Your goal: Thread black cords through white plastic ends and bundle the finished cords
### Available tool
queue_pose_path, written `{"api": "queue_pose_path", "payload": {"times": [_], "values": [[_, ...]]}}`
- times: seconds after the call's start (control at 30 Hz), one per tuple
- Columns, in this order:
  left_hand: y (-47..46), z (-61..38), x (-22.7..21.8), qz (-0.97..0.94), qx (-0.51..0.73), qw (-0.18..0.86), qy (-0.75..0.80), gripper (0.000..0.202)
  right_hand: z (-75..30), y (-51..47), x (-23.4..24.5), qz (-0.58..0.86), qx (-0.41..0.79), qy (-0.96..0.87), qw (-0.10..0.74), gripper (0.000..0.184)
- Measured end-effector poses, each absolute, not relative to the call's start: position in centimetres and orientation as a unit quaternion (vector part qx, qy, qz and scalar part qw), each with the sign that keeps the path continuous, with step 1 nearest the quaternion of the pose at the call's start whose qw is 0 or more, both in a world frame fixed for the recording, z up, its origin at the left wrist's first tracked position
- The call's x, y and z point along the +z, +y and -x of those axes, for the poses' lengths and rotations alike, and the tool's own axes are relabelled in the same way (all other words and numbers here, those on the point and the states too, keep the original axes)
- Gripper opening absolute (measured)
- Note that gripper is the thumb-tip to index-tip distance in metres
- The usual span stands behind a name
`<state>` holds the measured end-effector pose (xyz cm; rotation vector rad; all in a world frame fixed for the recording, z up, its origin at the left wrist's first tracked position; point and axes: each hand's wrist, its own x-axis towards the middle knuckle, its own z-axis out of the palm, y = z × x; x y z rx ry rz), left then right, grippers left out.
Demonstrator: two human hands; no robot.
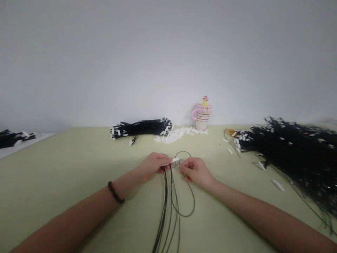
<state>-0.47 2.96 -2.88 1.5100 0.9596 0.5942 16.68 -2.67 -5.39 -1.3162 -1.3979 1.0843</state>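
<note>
My left hand is closed near the middle of the table, gripping a bunch of thin black cords that hang down toward the table's front edge. A narrow white plastic piece sticks out to the right from between its thumb and fingers. Just to the right, my right hand pinches a single thin black cord, which loops below and above the fingers. The fingertips of the right hand are close to the tip of the white piece. Whether they touch it I cannot tell.
At the back lie a bundle of black cords with white ends and a pile of small white pieces. Behind that pile stands a pink striped mug. A large heap of black cords covers the right side. More cords lie far left.
</note>
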Motion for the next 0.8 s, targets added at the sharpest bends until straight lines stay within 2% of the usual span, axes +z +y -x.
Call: {"api": "queue_pose_path", "payload": {"times": [0.8], "values": [[2.74,0.31,-2.88,-0.66,0.268,0.563,0.419,0.036,-16.5,-2.76,-5.09,0.529,0.422,-0.572,0.463,0.019]]}}
